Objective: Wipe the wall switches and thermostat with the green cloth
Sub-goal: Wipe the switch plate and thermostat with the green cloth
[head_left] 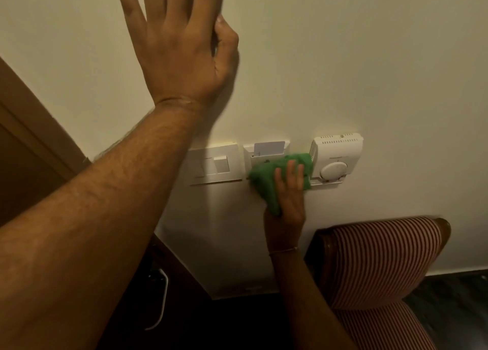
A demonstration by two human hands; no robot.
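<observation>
Left hand (182, 51): fingertips were cut off by the top edge.
Card-holder switch (265, 155): lower right part was covered by the green cloth (266, 180) and the right hand (286, 204).
Thermostat (336, 159): lower left corner was hidden behind the cloth; lettering above the dial was too small to be read.
Switch plate (215, 166): left edge was hidden by the left forearm.
Striped chair (380, 265): seat was cut off by the bottom edge.

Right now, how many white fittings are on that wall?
3, in a row: a switch plate on the left, a card holder in the middle, half under the cloth, and a thermostat on the right.
</observation>
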